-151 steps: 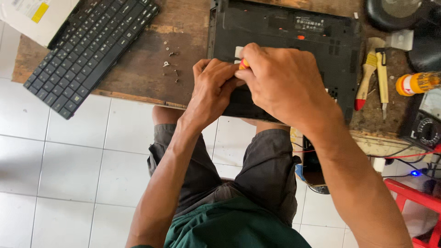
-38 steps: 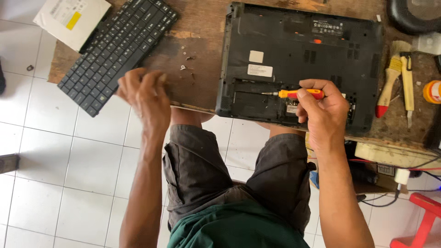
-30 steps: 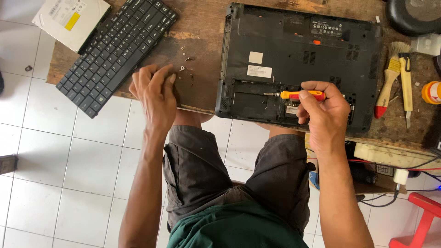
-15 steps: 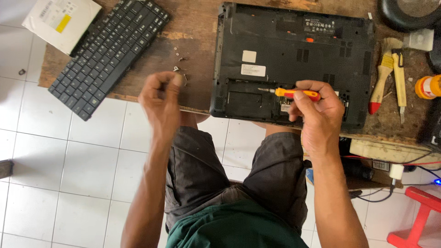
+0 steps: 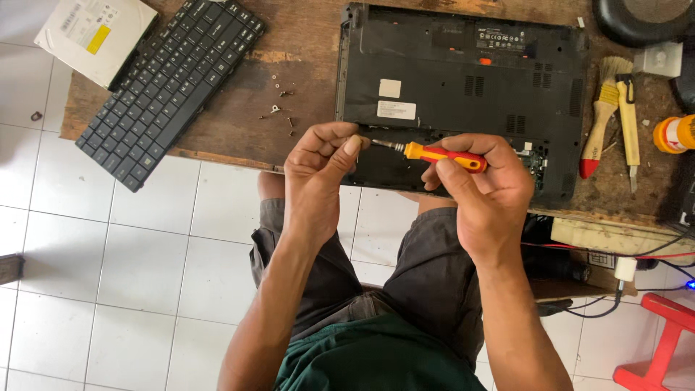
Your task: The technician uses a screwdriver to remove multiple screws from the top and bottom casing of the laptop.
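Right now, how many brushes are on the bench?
1 brush, with a pale wooden handle and red tip, lies right of the upturned laptop, beside a slim yellow tool. More may lie beyond the frame's right edge.

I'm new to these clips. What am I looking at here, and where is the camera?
The camera sits on a seated person's head and looks down at their own two bare hands. The right hand grips a small red and yellow screwdriver. The left hand pinches at its tip. Under them a black laptop lies bottom up on a worn wooden table. To the left lie loose screws, a detached keyboard and a flat disc drive; to the right, a paintbrush.
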